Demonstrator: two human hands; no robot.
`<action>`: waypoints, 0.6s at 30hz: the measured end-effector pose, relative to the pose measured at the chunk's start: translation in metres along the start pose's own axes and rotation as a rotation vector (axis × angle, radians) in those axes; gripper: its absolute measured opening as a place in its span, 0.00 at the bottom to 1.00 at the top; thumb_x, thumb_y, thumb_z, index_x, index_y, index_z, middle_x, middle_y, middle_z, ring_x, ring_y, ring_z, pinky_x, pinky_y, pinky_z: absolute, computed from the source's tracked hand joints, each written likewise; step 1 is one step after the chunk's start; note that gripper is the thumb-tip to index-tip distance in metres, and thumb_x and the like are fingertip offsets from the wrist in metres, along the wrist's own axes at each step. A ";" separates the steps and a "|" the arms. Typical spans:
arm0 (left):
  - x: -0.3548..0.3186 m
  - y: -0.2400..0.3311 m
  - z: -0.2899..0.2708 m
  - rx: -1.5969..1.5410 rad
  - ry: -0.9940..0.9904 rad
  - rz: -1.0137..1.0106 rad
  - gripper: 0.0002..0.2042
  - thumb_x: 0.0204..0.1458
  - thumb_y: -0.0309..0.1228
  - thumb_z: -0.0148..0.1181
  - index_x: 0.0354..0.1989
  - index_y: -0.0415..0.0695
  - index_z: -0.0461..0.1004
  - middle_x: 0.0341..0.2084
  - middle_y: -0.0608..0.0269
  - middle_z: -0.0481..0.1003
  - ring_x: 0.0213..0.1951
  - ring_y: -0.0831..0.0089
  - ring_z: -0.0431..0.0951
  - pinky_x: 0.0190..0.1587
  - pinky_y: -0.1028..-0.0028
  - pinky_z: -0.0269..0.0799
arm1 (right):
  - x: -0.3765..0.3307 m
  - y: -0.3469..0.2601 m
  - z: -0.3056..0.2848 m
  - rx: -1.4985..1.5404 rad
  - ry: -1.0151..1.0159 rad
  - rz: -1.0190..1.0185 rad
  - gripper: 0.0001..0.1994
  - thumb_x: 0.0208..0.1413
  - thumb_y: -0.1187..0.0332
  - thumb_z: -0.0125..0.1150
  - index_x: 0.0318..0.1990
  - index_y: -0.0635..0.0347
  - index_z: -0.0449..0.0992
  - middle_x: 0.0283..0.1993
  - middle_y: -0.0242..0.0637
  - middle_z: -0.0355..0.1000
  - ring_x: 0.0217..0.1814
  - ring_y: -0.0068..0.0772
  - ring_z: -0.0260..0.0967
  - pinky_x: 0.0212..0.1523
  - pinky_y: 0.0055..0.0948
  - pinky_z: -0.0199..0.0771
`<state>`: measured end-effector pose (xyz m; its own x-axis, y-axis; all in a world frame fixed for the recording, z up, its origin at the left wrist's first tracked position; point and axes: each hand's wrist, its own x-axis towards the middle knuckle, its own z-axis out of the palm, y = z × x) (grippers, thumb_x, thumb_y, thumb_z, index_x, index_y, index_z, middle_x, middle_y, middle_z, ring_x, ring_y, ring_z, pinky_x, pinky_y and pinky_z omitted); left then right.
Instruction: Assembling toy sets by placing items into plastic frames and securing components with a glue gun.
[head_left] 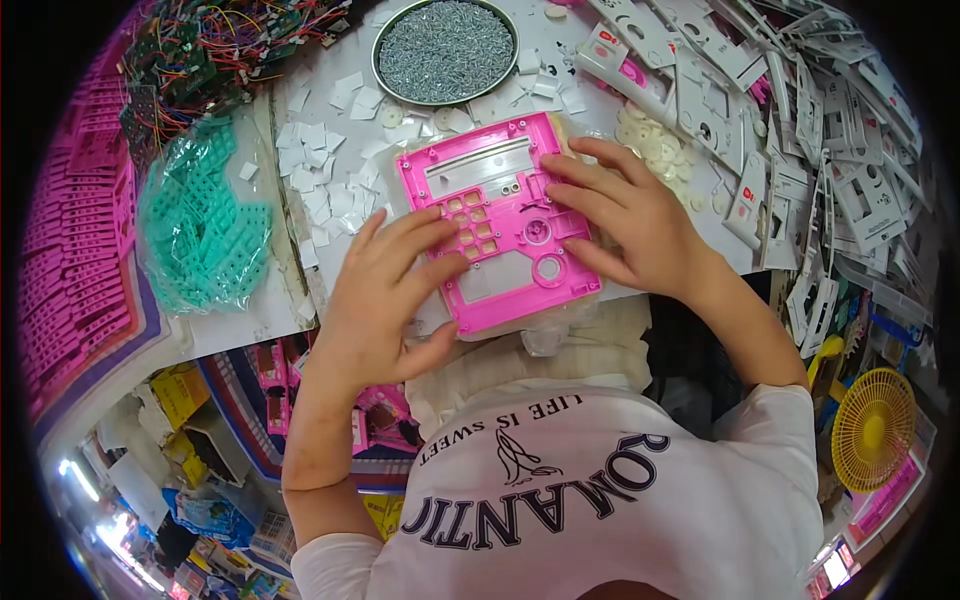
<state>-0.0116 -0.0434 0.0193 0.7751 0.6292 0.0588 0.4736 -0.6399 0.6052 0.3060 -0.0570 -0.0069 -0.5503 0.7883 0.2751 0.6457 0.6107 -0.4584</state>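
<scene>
At twelve o'clock on the tabletop [325, 65], we see the panel [508, 228], long axis eleven-to-five; our left hand [385, 285] at eight and right hand [630, 215] at three touch it, fingers spread, no clasp evident.

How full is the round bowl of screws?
Looks full: silver screws spread across the whole metal bowl, hiding its bottom. Depth: cannot tell.

Soft, bright light covers the worktable [352, 50] (mostly sharp), while lamps [79, 480] glare lower left and edges bend.
</scene>
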 end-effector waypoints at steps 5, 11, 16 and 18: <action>0.022 0.017 0.017 0.113 0.052 0.029 0.30 0.44 0.40 0.70 0.58 0.44 0.75 0.60 0.55 0.73 0.66 0.55 0.69 0.71 0.46 0.52 | -0.006 -0.006 0.010 -0.073 0.002 0.027 0.25 0.49 0.66 0.69 0.56 0.62 0.76 0.68 0.40 0.69 0.68 0.54 0.63 0.62 0.44 0.74; 0.033 0.031 0.039 0.251 -0.003 0.004 0.30 0.48 0.43 0.70 0.59 0.44 0.74 0.60 0.59 0.74 0.65 0.62 0.70 0.71 0.46 0.52 | -0.010 0.012 -0.012 0.142 0.086 0.199 0.19 0.56 0.62 0.68 0.53 0.58 0.80 0.60 0.38 0.74 0.56 0.46 0.72 0.55 0.41 0.77; 0.037 0.028 0.040 0.251 0.014 0.025 0.28 0.48 0.42 0.70 0.58 0.44 0.75 0.58 0.60 0.75 0.65 0.63 0.70 0.70 0.44 0.52 | -0.008 0.052 -0.047 -0.097 0.082 0.527 0.09 0.57 0.65 0.65 0.40 0.59 0.82 0.39 0.38 0.79 0.34 0.42 0.77 0.38 0.38 0.79; 0.037 0.027 0.043 0.224 0.035 0.025 0.27 0.49 0.41 0.70 0.58 0.44 0.75 0.58 0.60 0.75 0.64 0.62 0.71 0.70 0.43 0.52 | -0.002 0.056 -0.040 -0.272 0.012 0.511 0.07 0.57 0.65 0.64 0.37 0.58 0.81 0.37 0.38 0.78 0.35 0.45 0.77 0.37 0.40 0.77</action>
<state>0.0477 -0.0566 0.0037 0.7746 0.6242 0.1017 0.5383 -0.7351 0.4120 0.3645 -0.0214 0.0009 -0.1281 0.9880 0.0858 0.9416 0.1483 -0.3023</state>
